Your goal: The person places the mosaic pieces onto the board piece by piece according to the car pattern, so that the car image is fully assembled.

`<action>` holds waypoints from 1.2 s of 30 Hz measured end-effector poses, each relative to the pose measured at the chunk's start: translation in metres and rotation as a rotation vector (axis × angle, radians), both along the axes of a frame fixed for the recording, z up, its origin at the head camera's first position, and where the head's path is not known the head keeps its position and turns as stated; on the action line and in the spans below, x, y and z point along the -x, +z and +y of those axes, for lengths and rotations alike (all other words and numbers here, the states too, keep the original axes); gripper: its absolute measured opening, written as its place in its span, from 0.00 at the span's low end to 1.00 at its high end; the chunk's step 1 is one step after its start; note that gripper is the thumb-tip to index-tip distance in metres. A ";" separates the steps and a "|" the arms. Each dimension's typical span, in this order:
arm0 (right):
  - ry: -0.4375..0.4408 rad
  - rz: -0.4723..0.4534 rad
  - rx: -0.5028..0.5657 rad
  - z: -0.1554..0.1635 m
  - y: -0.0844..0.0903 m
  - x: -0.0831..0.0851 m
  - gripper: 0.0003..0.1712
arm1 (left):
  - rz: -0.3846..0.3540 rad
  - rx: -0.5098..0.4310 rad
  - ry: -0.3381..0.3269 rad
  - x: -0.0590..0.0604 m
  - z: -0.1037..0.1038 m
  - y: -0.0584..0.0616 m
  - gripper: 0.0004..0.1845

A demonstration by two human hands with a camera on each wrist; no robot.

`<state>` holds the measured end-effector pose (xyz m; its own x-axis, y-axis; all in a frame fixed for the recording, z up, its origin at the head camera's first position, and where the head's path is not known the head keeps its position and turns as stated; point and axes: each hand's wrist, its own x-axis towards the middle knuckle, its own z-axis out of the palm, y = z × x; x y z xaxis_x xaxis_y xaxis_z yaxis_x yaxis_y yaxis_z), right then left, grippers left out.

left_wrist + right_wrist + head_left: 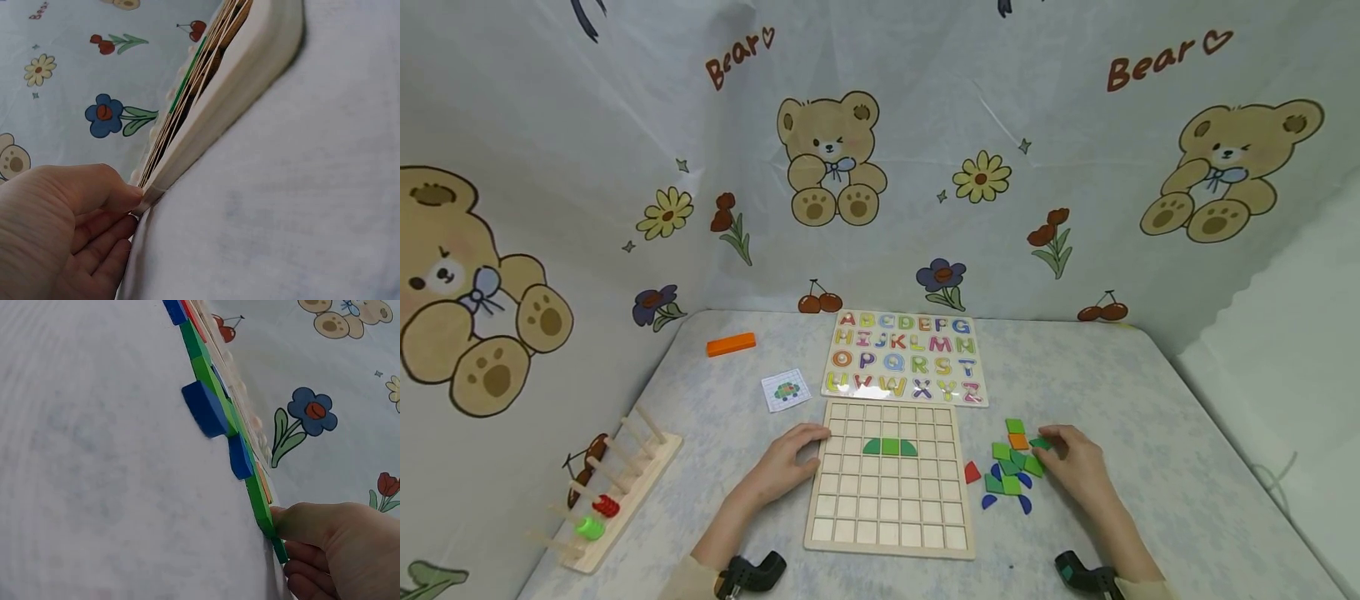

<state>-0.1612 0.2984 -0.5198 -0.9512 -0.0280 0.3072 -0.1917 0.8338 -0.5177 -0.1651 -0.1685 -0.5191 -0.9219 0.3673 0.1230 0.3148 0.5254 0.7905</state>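
A wooden grid board (889,508) lies flat in front of me, with a green arch of three pieces (890,447) set in its upper rows. My left hand (790,462) rests against the board's left edge (206,119), thumb tip (119,187) on the rim and fingers relaxed. To the right of the board is a pile of green, blue and orange flat pieces (1011,471). My right hand (1071,462) pinches the edge of a green piece (1040,443) at the pile's far right; thumb (300,522) and fingers close on that green piece (259,503).
A red piece (972,472) lies between board and pile. Behind the board are an alphabet puzzle (906,358), a small picture card (786,389) and an orange block (731,344). A wooden peg rack (613,492) with a red and a green ring stands at the left edge. Printed fabric walls enclose the table.
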 end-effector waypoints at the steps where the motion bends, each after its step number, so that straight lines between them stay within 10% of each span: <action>1: -0.018 0.002 -0.002 0.001 0.000 -0.001 0.18 | 0.004 0.001 0.001 0.000 0.000 -0.001 0.23; 23: -0.031 -0.054 0.037 0.003 0.005 -0.009 0.17 | -0.007 0.011 -0.011 -0.001 0.000 0.006 0.23; 30: 0.007 0.047 0.064 -0.006 0.021 -0.009 0.17 | -0.008 0.002 -0.011 0.000 -0.001 0.004 0.23; 36: 0.056 0.136 0.036 -0.004 0.000 0.006 0.17 | -0.007 0.001 -0.010 -0.001 0.000 0.004 0.23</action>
